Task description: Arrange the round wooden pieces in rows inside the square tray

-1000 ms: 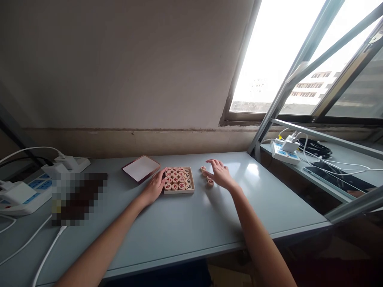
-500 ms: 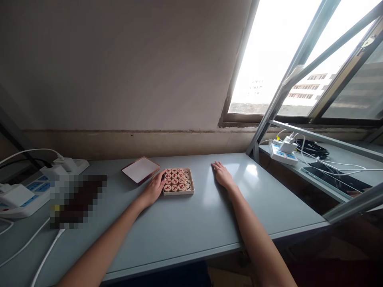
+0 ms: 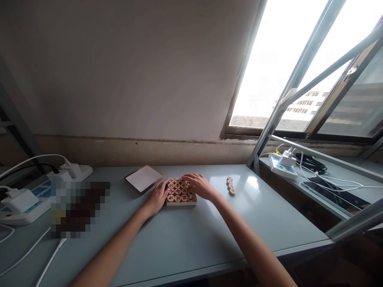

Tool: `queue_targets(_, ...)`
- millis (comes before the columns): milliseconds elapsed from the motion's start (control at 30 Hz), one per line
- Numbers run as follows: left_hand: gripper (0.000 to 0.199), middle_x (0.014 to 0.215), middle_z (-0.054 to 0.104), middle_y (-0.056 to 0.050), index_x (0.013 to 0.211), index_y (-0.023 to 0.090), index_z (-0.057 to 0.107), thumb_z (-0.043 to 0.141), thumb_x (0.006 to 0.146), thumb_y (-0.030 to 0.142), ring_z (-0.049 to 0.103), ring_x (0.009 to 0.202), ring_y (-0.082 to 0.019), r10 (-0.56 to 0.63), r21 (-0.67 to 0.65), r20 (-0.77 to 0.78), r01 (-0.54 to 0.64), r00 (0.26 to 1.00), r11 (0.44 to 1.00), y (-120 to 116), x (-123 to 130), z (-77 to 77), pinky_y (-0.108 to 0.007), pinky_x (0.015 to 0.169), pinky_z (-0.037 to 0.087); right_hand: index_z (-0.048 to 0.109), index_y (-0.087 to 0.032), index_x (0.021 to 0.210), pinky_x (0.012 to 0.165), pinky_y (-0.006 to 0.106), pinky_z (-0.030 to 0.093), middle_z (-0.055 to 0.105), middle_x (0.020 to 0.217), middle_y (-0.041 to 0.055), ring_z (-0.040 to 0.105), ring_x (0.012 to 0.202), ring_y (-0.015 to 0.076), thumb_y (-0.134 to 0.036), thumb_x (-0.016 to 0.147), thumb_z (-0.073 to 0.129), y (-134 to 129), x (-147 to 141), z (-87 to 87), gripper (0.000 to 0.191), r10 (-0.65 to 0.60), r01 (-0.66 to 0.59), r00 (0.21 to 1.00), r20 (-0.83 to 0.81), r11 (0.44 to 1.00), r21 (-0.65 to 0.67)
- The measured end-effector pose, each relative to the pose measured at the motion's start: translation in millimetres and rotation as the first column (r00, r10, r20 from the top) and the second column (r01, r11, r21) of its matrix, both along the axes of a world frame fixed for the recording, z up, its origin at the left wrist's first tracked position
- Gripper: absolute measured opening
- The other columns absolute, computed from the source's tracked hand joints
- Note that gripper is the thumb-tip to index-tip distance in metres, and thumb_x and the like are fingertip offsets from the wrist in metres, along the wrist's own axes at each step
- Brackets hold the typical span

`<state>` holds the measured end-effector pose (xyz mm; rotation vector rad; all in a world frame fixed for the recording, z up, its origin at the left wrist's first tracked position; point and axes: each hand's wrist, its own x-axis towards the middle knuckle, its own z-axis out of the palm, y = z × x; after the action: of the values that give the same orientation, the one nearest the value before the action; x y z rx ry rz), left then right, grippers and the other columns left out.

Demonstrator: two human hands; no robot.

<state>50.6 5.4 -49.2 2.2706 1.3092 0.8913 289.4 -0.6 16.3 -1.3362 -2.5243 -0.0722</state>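
Observation:
A shallow white box point(image 3: 181, 204) of round wooden Chinese chess pieces point(image 3: 177, 191) stands on the desk, with red characters on most of them and dark ones in the right column. My left hand point(image 3: 157, 196) is closed against the box's left side, thumb at its rim. From the right, my right hand point(image 3: 200, 185) reaches over the box's far right corner, its fingers curled down on the right-column pieces and partly hiding them. A short row of chess pieces point(image 3: 230, 186) lies on the desk farther right. The box lid point(image 3: 144, 179) rests inside up, behind my left hand.
At the left are a power strip point(image 3: 48, 191) with plugs and white cables, and a pixelated dark patch point(image 3: 80, 209). A metal frame point(image 3: 263, 143) rises at the desk's right end. Beyond it are another power strip point(image 3: 283, 166), cables and a dark tablet-like device point(image 3: 332, 191).
My right hand has moved left from the desk to the box. A row of chess pieces now shows where it was. My left hand stays at the box; the view has tilted slightly.

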Motion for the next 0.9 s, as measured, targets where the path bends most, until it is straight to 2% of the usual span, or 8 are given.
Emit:
queue_targets(100, 0.046, 0.137, 0.046, -0.012, 0.135, 0.018, 0.036, 0.029, 0.093, 0.035, 0.039, 0.130, -0.022, -0.008, -0.015, -0.010, 0.008, 1.000, 1.000, -0.2, -0.3, 2.1, -0.039, 0.106, 0.035, 0.057, -0.025, 0.118, 0.093, 0.033, 0.037, 0.062, 0.116, 0.0049, 0.057, 0.104, 0.0168, -0.009, 0.085, 0.049, 4.6, -12.1, 2.2, 0.037, 0.030, -0.031, 0.999, 0.037, 0.999, 0.022)
queue_targets(167, 0.046, 0.138, 0.046, -0.012, 0.135, 0.018, 0.036, 0.028, 0.093, 0.035, 0.039, 0.130, -0.022, -0.015, -0.026, -0.016, 0.015, 1.000, 1.000, -0.4, -0.3, 3.7, -0.039, 0.106, 0.035, 0.059, -0.023, 0.112, 0.092, 0.033, 0.036, 0.064, 0.111, 0.0049, 0.057, 0.101, 0.0173, -0.010, 0.085, 0.051, 8.3, -13.2, 0.2, 0.031, -0.005, 0.004, 1.000, 0.016, 0.999, 0.046)
queue_targets(333, 0.045, 0.135, 0.048, -0.012, 0.134, 0.018, 0.037, 0.030, 0.092, 0.034, 0.041, 0.128, -0.024, -0.014, 0.002, -0.006, 0.014, 1.000, 1.000, 1.7, -0.4, 1.9, -0.041, 0.104, 0.037, 0.057, -0.024, 0.115, 0.086, 0.030, 0.038, 0.061, 0.113, 0.0050, 0.053, 0.104, 0.0181, -0.013, 0.086, 0.053, 15.4, -10.5, -12.4, 0.031, -0.046, 0.048, 0.997, -0.066, 0.998, 0.027)
queue_targets(467, 0.047, 0.136, 0.048, -0.012, 0.134, 0.017, 0.037, 0.030, 0.092, 0.035, 0.041, 0.129, -0.024, -0.009, 0.007, -0.019, 0.009, 1.000, 1.000, 3.8, -1.2, -0.8, -0.040, 0.105, 0.036, 0.059, -0.024, 0.107, 0.085, 0.030, 0.038, 0.061, 0.108, 0.0040, 0.052, 0.103, 0.0180, -0.024, 0.088, 0.054, 20.0, -8.4, -17.9, 0.019, -0.070, 0.072, 0.987, -0.148, 0.997, 0.011)
queue_targets(633, 0.048, 0.137, 0.047, -0.013, 0.135, 0.015, 0.037, 0.030, 0.092, 0.035, 0.039, 0.130, -0.023, -0.008, -0.004, -0.048, 0.007, 0.999, 1.000, 3.9, -2.1, 0.9, -0.040, 0.107, 0.034, 0.061, -0.023, 0.097, 0.087, 0.033, 0.036, 0.062, 0.106, 0.0037, 0.051, 0.103, 0.0199, -0.036, 0.084, 0.059, 16.8, 17.7, -7.0, 0.018, -0.193, 0.211, 0.956, -0.219, 0.976, 0.062)
queue_targets(733, 0.048, 0.136, 0.047, -0.013, 0.134, 0.015, 0.037, 0.029, 0.092, 0.036, 0.039, 0.130, -0.023, -0.006, -0.004, -0.055, 0.006, 0.998, 1.000, 3.3, -2.3, 2.4, -0.040, 0.107, 0.034, 0.061, -0.022, 0.093, 0.090, 0.037, 0.033, 0.061, 0.106, 0.0062, 0.049, 0.105, 0.0220, -0.036, 0.085, 0.056, 9.1, 54.4, -3.5, 0.017, -0.406, 0.437, 0.885, -0.228, 0.893, 0.105)
queue_targets(833, 0.047, 0.136, 0.047, -0.013, 0.134, 0.016, 0.036, 0.029, 0.092, 0.036, 0.039, 0.129, -0.024, -0.013, 0.007, -0.045, 0.013, 0.999, 1.000, 3.1, -2.6, 2.4, -0.042, 0.107, 0.034, 0.064, -0.020, 0.087, 0.096, 0.049, 0.026, 0.060, 0.107, 0.0101, 0.047, 0.109, 0.0272, -0.030, 0.085, 0.053, 2.4, 91.5, -7.5, 0.015, -0.686, 0.692, 0.720, -0.109, 0.722, 0.030)
queue_targets(900, 0.047, 0.136, 0.047, -0.012, 0.134, 0.018, 0.036, 0.029, 0.092, 0.036, 0.039, 0.129, -0.023, -0.022, 0.009, -0.039, 0.022, 0.999, 1.000, 2.8, -3.0, 2.5, -0.042, 0.106, 0.034, 0.064, -0.018, 0.093, 0.099, 0.055, 0.020, 0.057, 0.114, 0.0135, 0.042, 0.115, 0.0304, -0.024, 0.083, 0.052, 0.8, 104.6, -9.9, 0.017, -0.790, 0.792, 0.610, -0.067, 0.609, 0.032)
